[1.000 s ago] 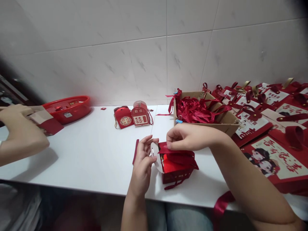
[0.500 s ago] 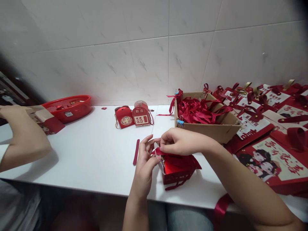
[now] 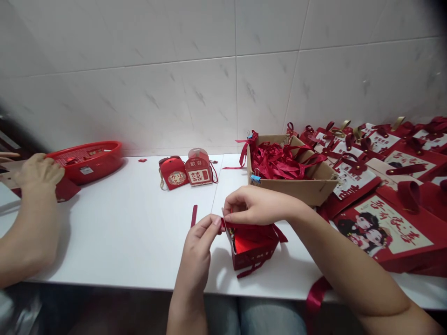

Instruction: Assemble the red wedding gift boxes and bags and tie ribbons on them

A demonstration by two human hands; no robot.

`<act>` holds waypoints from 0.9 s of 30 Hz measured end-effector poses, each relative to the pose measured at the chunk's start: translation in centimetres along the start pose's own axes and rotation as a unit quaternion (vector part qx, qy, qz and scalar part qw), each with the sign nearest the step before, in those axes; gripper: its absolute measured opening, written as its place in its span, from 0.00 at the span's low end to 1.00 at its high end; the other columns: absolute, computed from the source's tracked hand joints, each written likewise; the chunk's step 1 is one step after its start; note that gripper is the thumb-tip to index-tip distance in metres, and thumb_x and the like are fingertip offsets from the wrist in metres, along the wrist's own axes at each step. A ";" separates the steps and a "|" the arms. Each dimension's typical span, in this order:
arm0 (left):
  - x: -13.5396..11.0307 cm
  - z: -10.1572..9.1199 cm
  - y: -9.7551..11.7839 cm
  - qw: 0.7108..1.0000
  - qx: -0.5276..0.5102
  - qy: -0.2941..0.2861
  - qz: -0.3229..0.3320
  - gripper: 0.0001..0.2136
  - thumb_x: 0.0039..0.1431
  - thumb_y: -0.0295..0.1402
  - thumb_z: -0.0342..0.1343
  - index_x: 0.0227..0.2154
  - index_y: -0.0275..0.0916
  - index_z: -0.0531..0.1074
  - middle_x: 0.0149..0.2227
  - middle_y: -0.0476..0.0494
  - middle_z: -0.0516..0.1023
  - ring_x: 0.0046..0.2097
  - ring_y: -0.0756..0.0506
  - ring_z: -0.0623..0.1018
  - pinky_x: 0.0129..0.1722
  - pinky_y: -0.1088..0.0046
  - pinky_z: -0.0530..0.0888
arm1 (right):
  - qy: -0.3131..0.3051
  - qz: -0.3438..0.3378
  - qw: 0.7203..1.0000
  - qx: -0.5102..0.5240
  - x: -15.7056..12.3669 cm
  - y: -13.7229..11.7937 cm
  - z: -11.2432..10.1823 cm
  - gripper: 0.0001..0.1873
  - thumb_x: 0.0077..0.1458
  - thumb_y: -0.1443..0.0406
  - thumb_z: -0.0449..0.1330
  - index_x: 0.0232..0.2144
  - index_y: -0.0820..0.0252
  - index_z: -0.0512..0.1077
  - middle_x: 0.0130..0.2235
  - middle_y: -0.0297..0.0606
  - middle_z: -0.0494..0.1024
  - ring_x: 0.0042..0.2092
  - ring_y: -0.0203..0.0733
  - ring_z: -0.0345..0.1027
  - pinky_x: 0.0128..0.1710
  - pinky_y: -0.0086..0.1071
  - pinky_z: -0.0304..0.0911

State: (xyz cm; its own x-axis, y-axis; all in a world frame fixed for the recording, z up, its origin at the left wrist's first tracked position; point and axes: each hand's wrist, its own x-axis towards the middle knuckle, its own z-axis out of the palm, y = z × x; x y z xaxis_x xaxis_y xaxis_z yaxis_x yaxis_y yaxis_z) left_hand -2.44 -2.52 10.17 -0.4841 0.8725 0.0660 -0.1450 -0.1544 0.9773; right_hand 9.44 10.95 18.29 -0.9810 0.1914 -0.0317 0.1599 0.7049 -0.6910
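A red gift box (image 3: 249, 251) stands on the white table before me, its pale-edged flap raised on the left side. Dark red ribbon (image 3: 249, 226) runs across the box top and passes at the flap. Just left of the flap, my left hand (image 3: 199, 246) is closed, thumb and forefinger pinching the ribbon's end. My right hand (image 3: 249, 204) reaches over the box from the right, its fingers pinched on the ribbon at the flap's inner side. Part of the flap and ribbon is hidden by my fingers.
Behind the box stands a cardboard box (image 3: 293, 190) of loose red ribbons. Several finished red gift bags (image 3: 387, 228) crowd the right. Two small red boxes (image 3: 198, 174) sit near the wall. At left, a co-worker's hand (image 3: 38, 174) holds a box near a red basket (image 3: 92, 172).
My left hand has moved from around the flap to its left side and now pinches the ribbon end there. The right hand stays at the flap. The co-worker's arm has shifted.
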 end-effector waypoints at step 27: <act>-0.8 -4.1 1.8 0.877 -0.461 0.038 0.133 0.03 0.55 0.30 0.55 0.27 0.38 0.69 0.30 0.50 0.71 0.29 0.54 0.71 0.35 0.76 0.75 | 0.134 0.195 0.961 0.141 -7.4 6.5 2.5 0.32 0.57 0.40 0.48 0.20 0.61 0.61 0.21 0.27 0.55 0.22 0.30 0.47 0.23 0.27 0.46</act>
State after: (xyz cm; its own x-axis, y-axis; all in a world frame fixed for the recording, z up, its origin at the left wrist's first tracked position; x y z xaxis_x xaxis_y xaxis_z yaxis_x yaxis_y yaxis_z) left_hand -5.88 -5.36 11.00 -0.6577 0.7204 0.2200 -0.6363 -0.6877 0.3497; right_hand 17.51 12.40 12.24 -0.7833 0.5986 -0.1675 0.4363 0.3376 -0.8341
